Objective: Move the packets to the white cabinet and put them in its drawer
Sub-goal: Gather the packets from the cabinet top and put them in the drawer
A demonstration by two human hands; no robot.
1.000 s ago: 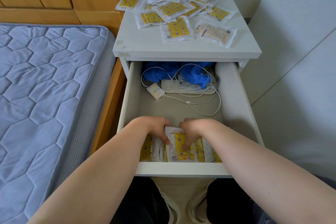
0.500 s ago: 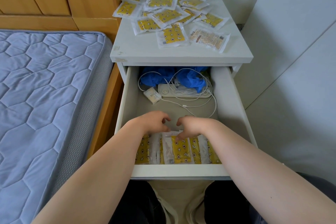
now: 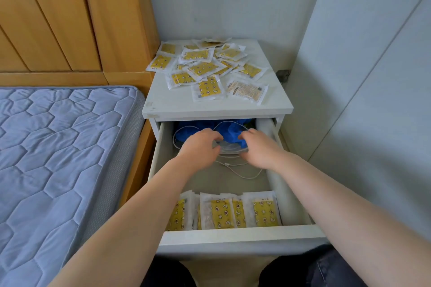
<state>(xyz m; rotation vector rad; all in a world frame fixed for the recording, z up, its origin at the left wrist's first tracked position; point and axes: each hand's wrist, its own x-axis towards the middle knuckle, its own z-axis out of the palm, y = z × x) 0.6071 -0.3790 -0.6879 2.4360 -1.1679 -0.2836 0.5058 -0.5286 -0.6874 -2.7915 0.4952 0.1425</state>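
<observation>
**Hands leave the filed packets and head for the back of the drawer**

Both hands have lifted off the row of packets (image 3: 224,213) standing at the front of the drawer (image 3: 235,235), where a second ago they were pressing and straightening it. That row now stands on edge against the drawer's front wall, untouched, so that batch looks settled.

The left hand (image 3: 198,149) and right hand (image 3: 258,149) now hover over the back half of the drawer, above the white cable (image 3: 240,170) and the blue cloth (image 3: 231,130). The fingers of both are curled loosely and hold nothing; whether any fingertip touches the cable or the pale flat thing between the hands is not clear.

Most of the work is still ahead: a loose heap of packets (image 3: 205,70) lies scattered over the cabinet top (image 3: 186,105), directly above the drawer's back edge. The empty hands, travelling from the drawer's front toward its back, are probably on their way up to that heap for another batch, or else about to clear the clutter aside. The bare floor in the middle of the drawer leaves room for a further row behind the first.
</observation>
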